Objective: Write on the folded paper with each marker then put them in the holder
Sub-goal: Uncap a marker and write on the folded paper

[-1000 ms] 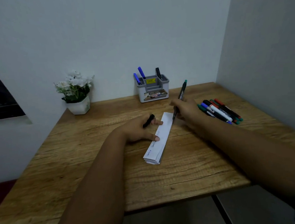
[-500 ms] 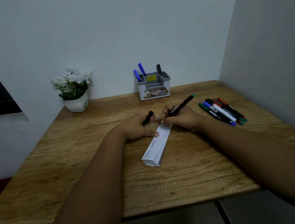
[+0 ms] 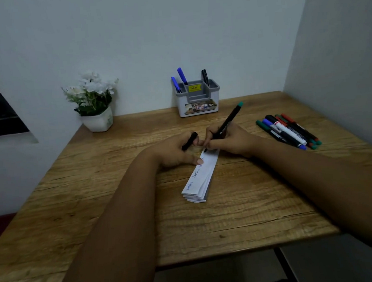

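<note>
A long folded white paper (image 3: 200, 179) lies at the middle of the wooden desk (image 3: 242, 214), with blue writing along its left edge. My right hand (image 3: 232, 141) grips a black marker with a green end (image 3: 228, 120), its tip touching the paper's far end. My left hand (image 3: 177, 151) holds the marker's black cap (image 3: 189, 141) between its fingers while its thumb presses the paper's left edge. A grey holder (image 3: 197, 100) stands at the back by the wall with two blue markers (image 3: 179, 81) and one black marker (image 3: 205, 77) in it.
Several loose markers (image 3: 289, 131), green, blue, black and red, lie in a bunch at the desk's right side near the right wall. A white pot of white flowers (image 3: 94, 101) stands at the back left. Walls close off the back and right.
My right hand has swung the marker's green end from upright down to the right and brought its tip to the paper's far end beside my left hand. My left hand has stayed put.
</note>
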